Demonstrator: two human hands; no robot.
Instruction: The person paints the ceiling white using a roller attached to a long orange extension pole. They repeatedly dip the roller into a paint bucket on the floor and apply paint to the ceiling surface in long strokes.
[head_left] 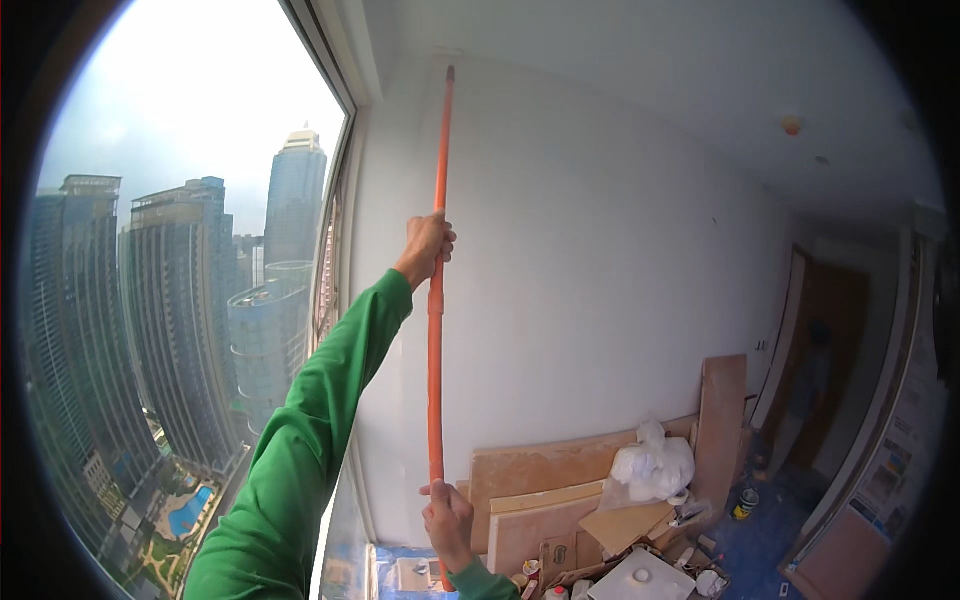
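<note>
A long orange extension pole point(436, 370) stands almost upright before me, close to the white wall point(580, 260). My left hand point(428, 245) is closed around its upper section, the green-sleeved arm stretched up from the lower left. Lower down, my right hand point(449, 520) wraps the thicker section, thumb along the pole. The dark tip of the pole reaches the top of the wall near the ceiling. A pale roller head point(448, 52) seems to sit there, faint against the white surface.
To the left, a large window point(345, 90) looks onto towers and a pool far below. Wooden boards point(560, 465), a white plastic bag point(653, 462) and clutter lie along the wall's base. A bucket point(745, 504) stands on blue floor covering. A person point(812, 380) is dimly visible by the doorway.
</note>
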